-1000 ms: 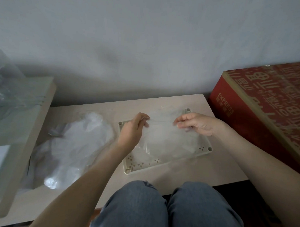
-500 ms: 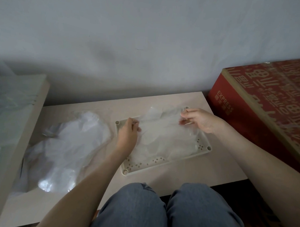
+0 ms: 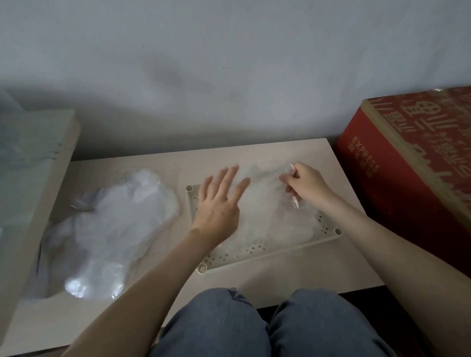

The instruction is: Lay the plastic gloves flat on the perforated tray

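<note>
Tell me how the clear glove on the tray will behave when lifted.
Probably floppy: the plastic glove drapes wrinkled over the perforated tray. Likely very light: thin, see-through film. May shift easily, since the right hand pinches its edge.

We face a plain grey-white wall (image 3: 233,58), dimly lit, with a soft shadow along its foot; before it stands a low beige table (image 3: 319,264); on our right, just beside the table, a red carton (image 3: 416,171) printed EXPRESS; on our left a pale raised ledge (image 3: 42,185); dark floor (image 3: 401,304) shows below the table's near edge.
</note>
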`<move>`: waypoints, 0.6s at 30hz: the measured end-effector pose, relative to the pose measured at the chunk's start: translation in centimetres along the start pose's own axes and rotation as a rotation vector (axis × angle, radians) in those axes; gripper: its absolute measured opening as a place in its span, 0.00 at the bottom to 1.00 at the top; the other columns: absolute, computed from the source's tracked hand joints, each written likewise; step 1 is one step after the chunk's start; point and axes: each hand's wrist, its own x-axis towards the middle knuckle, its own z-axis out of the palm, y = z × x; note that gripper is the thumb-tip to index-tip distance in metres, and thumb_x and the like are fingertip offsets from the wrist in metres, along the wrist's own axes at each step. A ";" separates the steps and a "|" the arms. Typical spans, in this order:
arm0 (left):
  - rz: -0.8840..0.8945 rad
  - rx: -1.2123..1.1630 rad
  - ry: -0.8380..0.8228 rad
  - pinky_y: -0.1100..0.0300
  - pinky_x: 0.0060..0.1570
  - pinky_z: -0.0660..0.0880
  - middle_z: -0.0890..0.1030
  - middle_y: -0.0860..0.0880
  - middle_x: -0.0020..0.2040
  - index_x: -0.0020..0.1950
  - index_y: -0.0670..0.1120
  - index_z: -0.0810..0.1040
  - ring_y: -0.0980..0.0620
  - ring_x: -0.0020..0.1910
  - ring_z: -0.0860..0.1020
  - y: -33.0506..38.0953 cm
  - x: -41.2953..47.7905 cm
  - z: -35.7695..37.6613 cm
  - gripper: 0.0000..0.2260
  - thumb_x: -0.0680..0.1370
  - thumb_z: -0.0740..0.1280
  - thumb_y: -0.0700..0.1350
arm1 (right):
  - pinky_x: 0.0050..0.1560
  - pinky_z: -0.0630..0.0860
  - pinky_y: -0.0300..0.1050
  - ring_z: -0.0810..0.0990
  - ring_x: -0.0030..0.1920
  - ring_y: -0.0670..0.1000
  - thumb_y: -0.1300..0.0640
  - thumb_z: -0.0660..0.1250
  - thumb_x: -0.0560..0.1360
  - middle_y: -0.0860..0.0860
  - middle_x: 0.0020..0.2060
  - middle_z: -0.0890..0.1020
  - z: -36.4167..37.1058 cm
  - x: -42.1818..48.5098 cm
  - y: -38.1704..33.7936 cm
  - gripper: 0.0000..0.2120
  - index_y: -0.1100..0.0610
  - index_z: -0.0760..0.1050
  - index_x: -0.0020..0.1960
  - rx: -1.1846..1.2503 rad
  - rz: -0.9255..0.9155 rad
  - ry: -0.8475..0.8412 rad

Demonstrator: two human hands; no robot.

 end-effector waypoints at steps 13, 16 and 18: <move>0.089 0.018 -0.617 0.46 0.73 0.33 0.38 0.49 0.79 0.78 0.54 0.36 0.50 0.77 0.38 -1.1 -0.9 3.0 0.45 0.63 0.20 0.71 | 0.38 0.71 0.40 0.77 0.36 0.48 0.48 0.73 0.71 0.51 0.46 0.77 -0.9 -1.4 0.6 0.27 0.53 0.64 0.62 -0.099 0.016 -0.195; 0.085 0.017 -0.620 0.46 0.73 0.35 0.39 0.48 0.79 0.78 0.54 0.36 0.49 0.78 0.41 -1.0 -0.9 3.0 0.40 0.68 0.27 0.69 | 0.47 0.69 0.42 0.75 0.51 0.51 0.52 0.73 0.71 0.54 0.54 0.76 -1.2 -1.7 1.1 0.30 0.56 0.64 0.67 -0.258 -0.107 -0.114; 0.098 0.013 -0.619 0.45 0.74 0.34 0.38 0.49 0.79 0.78 0.54 0.37 0.48 0.78 0.41 -1.0 -0.8 3.1 0.39 0.69 0.29 0.69 | 0.60 0.65 0.45 0.69 0.63 0.57 0.54 0.73 0.71 0.56 0.62 0.72 -0.8 -2.2 1.0 0.31 0.59 0.65 0.69 -0.408 -0.306 -0.056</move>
